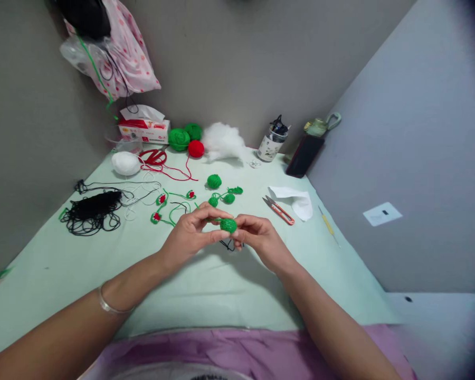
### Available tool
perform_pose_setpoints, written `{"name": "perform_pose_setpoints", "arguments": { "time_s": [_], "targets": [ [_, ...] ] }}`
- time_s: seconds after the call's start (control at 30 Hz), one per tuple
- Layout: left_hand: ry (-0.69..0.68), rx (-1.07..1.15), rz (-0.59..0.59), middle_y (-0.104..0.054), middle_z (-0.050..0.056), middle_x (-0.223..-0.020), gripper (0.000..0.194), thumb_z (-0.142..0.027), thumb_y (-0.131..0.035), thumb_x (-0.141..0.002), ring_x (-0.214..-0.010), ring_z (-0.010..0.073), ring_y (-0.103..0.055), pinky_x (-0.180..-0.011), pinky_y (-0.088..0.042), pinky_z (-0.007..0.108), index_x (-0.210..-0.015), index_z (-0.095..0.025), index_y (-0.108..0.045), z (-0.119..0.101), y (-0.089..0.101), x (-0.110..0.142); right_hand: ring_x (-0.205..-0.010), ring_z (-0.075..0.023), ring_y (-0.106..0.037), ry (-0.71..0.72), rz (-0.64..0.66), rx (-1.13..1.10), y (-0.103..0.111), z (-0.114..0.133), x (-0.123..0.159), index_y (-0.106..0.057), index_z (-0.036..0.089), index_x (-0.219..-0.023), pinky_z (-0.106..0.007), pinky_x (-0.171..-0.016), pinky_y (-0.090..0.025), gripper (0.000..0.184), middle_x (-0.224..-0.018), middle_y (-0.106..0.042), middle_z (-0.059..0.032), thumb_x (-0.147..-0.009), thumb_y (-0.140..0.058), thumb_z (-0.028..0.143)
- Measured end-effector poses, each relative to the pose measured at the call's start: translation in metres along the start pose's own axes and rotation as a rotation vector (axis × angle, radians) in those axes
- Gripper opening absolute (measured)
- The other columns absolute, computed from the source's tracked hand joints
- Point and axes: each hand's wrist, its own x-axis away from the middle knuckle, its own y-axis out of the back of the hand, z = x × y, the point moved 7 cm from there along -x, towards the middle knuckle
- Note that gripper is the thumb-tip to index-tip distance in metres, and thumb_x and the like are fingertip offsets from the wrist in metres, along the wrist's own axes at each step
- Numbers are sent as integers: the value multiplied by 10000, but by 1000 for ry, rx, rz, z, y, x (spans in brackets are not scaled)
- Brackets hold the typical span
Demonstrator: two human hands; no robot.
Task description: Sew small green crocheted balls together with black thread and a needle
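A small round green crocheted piece (228, 226) is pinched between my two hands above the middle of the table. My left hand (196, 229) grips its left side with thumb and fingers. On its right side, my right hand (259, 237) holds it with thumb and fingertips. Some black yarn (227, 245) shows just below the piece; where it is attached is hidden. Beyond my hands lie small green crocheted balls (229, 198) joined by yarn, and a larger green ball (214, 181). Small red-and-green crocheted pieces (155, 217) with yarn tails rest to the left.
Orange-handled thread snips (279, 210), a white tissue (296, 200) and a yellow-handled crochet hook (326, 221) lie right. Black yarn (93, 211) is heaped left. White stuffing (224, 141), red yarn (196, 149), a tissue box (144, 129), a pen cup (272, 145) and a phone (304, 154) line the back.
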Motion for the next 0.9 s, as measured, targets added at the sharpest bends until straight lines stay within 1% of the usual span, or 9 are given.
{"name": "perform_pose_setpoints", "arguments": {
  "time_s": [0.1,0.23,0.37,0.43,0.53,0.67,0.8,0.9],
  "targets": [
    [21,5,-16,-536,-11,-815,230,-207,-825,-743,-811,140,-495,-821,-406,287,-964,-263,-794,2,2,0,-564,-80,-533,21,0,-28,3,0,-1,-758,182,-858,-244,-565,-474,137,-711,-596,17,-794,-788,299],
    [49,28,-24,-518,-20,-770,244,-219,-838,-725,-784,139,-476,-782,-390,283,-959,-281,-804,1,2,0,-570,-84,-549,35,12,-33,4,0,-2,-791,212,-881,-257,-564,-493,115,-743,-573,15,-793,-789,285],
    [74,25,-47,-476,-30,-755,235,-220,-847,-708,-731,127,-446,-748,-379,278,-930,-288,-812,-2,3,0,-573,-84,-554,48,35,-35,4,-2,-2,-803,227,-909,-259,-563,-497,120,-755,-561,17,-797,-787,266],
    [83,27,-54,-478,-30,-759,237,-222,-846,-706,-724,125,-441,-747,-382,278,-931,-291,-813,-2,4,-1,-573,-81,-552,38,42,-47,4,-5,-3,-800,218,-907,-254,-563,-498,118,-747,-573,16,-797,-787,261],
    [86,20,-55,-495,-27,-756,236,-225,-843,-710,-732,131,-446,-751,-387,281,-935,-288,-813,-1,6,-1,-556,-80,-559,4,31,-91,4,-11,-4,-780,207,-914,-236,-542,-488,133,-710,-613,18,-793,-796,259],
    [88,3,-35,-528,-16,-749,219,-233,-830,-719,-780,154,-486,-771,-387,294,-934,-272,-811,5,4,-1,-555,-88,-586,-7,19,-136,4,-13,-4,-746,201,-981,-227,-523,-483,229,-716,-639,21,-773,-816,265],
    [81,-8,-17,-554,-13,-773,228,-225,-824,-723,-793,155,-500,-784,-394,296,-946,-264,-804,10,3,-1,-562,-83,-594,-45,4,-124,4,-11,-2,-726,189,-1012,-223,-543,-485,252,-732,-637,23,-783,-804,259],
    [63,-37,1,-566,-5,-825,224,-233,-812,-748,-838,158,-528,-833,-410,301,-970,-248,-790,12,1,-1,-594,-89,-614,-80,21,-104,2,-9,0,-715,178,-1024,-231,-589,-506,249,-745,-643,16,-796,-788,249]
  ]
}}
